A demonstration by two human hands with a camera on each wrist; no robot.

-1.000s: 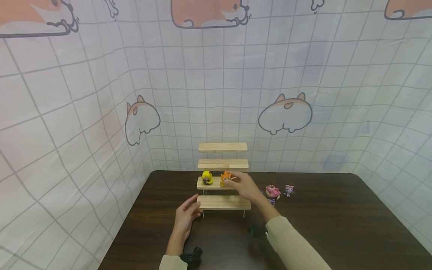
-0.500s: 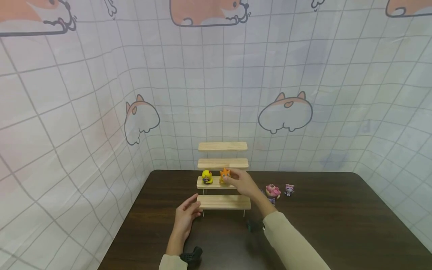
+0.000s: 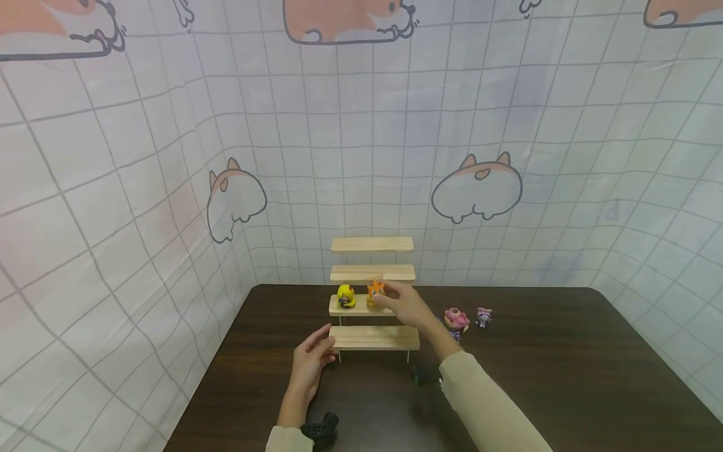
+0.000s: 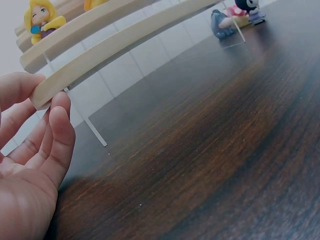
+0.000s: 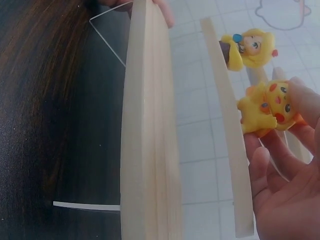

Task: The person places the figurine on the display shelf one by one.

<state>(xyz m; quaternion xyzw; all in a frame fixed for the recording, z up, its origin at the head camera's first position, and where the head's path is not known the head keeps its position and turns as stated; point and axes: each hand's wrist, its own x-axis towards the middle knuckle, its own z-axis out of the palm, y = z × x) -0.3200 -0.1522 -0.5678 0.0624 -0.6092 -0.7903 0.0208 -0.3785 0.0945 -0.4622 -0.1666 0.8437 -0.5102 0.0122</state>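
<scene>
A tiered wooden display stand [image 3: 374,339] with clear legs stands on the dark table. My left hand [image 3: 309,363] pinches the left end of its lowest board [image 4: 100,57], thumb and fingers on opposite faces. My right hand [image 3: 408,307] holds a yellow Pikachu figurine [image 5: 267,107] with an orange back, at the second board from the bottom. The figurine is upright, its feet at the board's surface. To its left on the same board sits a yellow-haired doll figurine [image 3: 346,296], apart from it.
Right of the stand on the table are a pink figurine [image 3: 456,320] and a small pink-and-purple figurine [image 3: 484,317]. A grey-blue figurine [image 4: 222,25] and a black-headed one [image 4: 250,7] show near them. Two upper boards [image 3: 373,272] rise behind. A patterned cloth wall [image 3: 361,157] encloses the table.
My right hand has shifted slightly left and up along the second board with the Pikachu figurine, toward the doll figurine. The left hand keeps its place on the lowest board.
</scene>
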